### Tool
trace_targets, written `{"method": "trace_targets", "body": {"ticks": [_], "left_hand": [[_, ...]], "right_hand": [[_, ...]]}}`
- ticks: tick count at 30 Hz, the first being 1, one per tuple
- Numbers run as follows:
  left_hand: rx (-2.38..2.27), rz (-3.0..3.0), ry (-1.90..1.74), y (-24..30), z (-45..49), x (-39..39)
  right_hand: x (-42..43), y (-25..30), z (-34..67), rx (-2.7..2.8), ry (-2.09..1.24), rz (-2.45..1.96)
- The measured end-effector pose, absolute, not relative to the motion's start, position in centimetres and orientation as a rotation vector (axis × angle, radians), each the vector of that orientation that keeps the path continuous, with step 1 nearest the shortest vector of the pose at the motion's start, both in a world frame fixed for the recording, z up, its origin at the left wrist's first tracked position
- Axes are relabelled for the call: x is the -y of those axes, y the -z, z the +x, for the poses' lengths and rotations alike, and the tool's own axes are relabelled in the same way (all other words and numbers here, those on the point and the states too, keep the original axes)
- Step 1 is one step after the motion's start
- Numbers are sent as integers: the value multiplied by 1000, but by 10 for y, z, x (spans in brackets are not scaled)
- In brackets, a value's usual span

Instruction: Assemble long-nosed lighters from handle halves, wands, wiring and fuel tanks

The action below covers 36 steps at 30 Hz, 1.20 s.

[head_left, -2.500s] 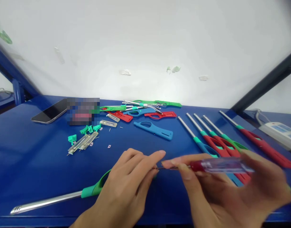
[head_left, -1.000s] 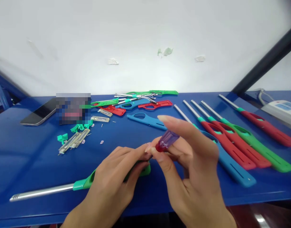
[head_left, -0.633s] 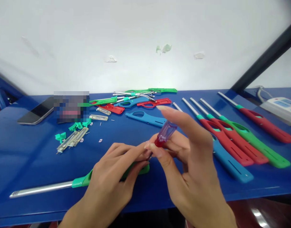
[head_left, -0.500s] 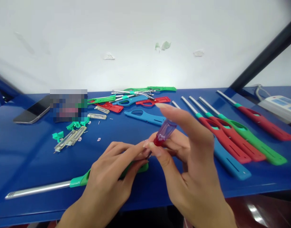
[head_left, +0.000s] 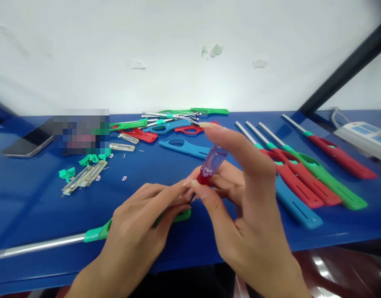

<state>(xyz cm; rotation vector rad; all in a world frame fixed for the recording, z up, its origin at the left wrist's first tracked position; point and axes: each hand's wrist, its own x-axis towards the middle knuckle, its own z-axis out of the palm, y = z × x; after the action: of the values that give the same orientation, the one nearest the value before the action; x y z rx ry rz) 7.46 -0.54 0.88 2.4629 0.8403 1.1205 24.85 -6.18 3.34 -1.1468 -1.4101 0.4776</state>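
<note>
Wrapped round the handle of a green long-necked lighter (head_left: 96,234) is my left hand (head_left: 147,223); the silver tube points left and the handle's end shows beyond my fingers. My right hand (head_left: 240,194) grips a small screwdriver (head_left: 213,162) with a clear purple and red handle, the index finger bent over its top. The screwdriver tilts, its thin shaft pointing down at the green handle. Fingers of both hands meet around the shaft, and they hide where the tip touches.
Several lighters, among them a blue one (head_left: 297,203) and a red one (head_left: 342,157), lie at right. Opened shells, including a blue one (head_left: 184,148), lie at the back. Clear fuel tanks (head_left: 85,179), green pieces (head_left: 67,174) and a phone (head_left: 30,138) are at left.
The whole view has shifted slightly, with the table things sitting a little further left and up. Both hands keep the same grip on the lighter and screwdriver.
</note>
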Motion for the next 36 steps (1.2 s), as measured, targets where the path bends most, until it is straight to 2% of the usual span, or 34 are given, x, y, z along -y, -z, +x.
{"method": "trace_targets", "body": {"ticks": [36], "left_hand": [[-758,2588,-1104,-10,73,8]], "right_hand": [[64,-16,250,1316,-412,-1126]]}}
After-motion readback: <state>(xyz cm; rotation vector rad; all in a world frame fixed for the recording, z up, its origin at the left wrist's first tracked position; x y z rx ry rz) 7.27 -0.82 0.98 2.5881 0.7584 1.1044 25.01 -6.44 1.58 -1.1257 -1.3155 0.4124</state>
